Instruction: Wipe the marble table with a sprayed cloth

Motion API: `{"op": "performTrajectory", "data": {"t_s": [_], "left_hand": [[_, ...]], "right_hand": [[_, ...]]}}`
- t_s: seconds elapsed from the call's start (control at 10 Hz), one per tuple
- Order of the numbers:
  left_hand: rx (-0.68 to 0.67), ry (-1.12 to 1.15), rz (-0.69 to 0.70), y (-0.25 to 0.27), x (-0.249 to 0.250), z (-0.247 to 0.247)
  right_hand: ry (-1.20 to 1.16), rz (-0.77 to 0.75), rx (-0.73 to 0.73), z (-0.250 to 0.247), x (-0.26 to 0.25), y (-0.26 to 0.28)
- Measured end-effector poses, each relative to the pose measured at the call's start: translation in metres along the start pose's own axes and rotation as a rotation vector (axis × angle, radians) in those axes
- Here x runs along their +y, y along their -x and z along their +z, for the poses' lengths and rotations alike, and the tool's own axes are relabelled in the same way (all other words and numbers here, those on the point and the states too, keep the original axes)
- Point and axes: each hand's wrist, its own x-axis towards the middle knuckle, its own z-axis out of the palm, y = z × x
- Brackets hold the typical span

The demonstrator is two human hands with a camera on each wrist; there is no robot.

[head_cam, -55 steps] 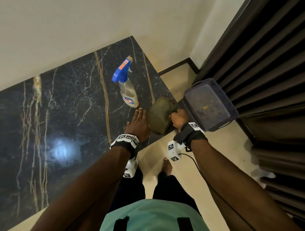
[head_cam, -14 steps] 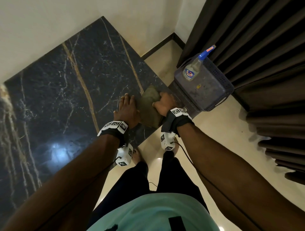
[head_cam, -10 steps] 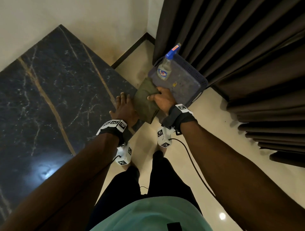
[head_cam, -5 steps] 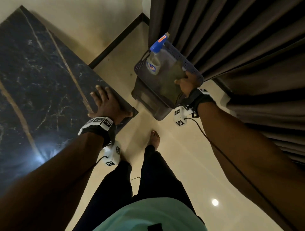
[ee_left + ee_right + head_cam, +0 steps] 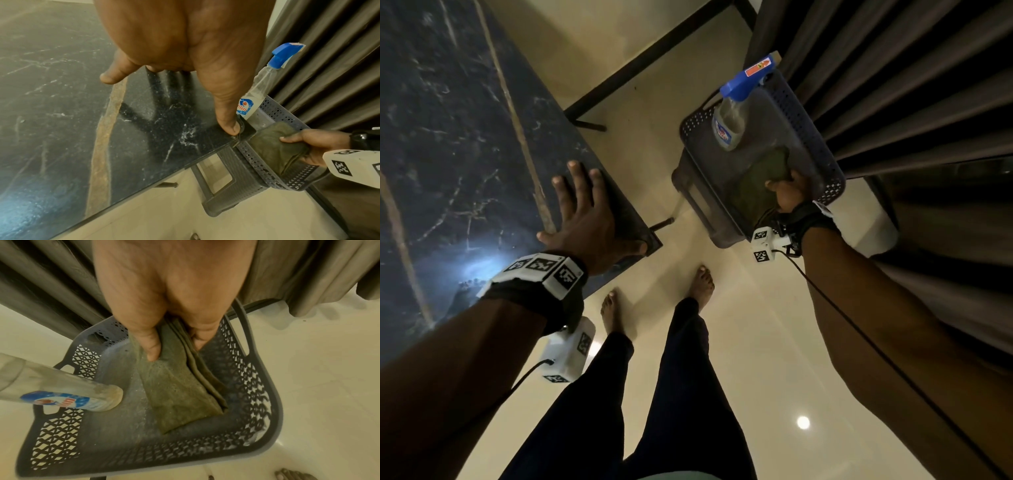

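Observation:
My right hand [image 5: 786,195] [image 5: 172,347] pinches a folded olive-green cloth [image 5: 762,185] [image 5: 180,394] [image 5: 273,146] between thumb and fingers, its lower end down inside a grey perforated basket [image 5: 825,171] [image 5: 257,386] [image 5: 275,177]. A spray bottle [image 5: 736,109] [image 5: 261,87] [image 5: 57,391] with a blue trigger head leans in the basket's far corner. My left hand [image 5: 585,212] [image 5: 185,65] rests flat with spread fingers on the corner of the black marble table [image 5: 448,137] [image 5: 61,113], thumb at the edge.
The basket sits on a grey plastic stool [image 5: 705,212] [image 5: 226,186] just right of the table corner. Dark curtains [image 5: 893,85] [image 5: 41,280] hang right behind it. Beige tiled floor [image 5: 756,342] and my bare feet [image 5: 702,281] lie between table and stool.
The spray bottle went from the table into the basket. My right hand carried the cloth off the table corner and lowered it into the basket. The left hand stayed on the marble.

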Motion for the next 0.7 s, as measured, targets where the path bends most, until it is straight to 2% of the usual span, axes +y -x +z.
{"op": "performTrajectory", "data": {"t_s": [0.3,0.4,0.5,0.6,0.7], "left_hand": [[-0.001,0.004,0.003,0.000,0.003,-0.001],[-0.020,0.002,0.004,0.001,0.001,-0.002],[0.013,0.029,0.018,0.002,-0.001,0.000],[0.057,0.037,0.074,0.001,-0.007,-0.001],[0.080,0.092,0.130,-0.001,-0.020,-0.005]], "right_hand": [[0.166,0.056,0.088,-0.023,-0.001,-0.008],[0.258,0.051,0.128,-0.032,-0.009,0.015],[0.310,0.004,0.184,-0.037,-0.015,0.046],[0.354,-0.153,0.181,-0.027,-0.025,0.097],[0.391,-0.269,0.185,-0.010,-0.027,0.123]]}}
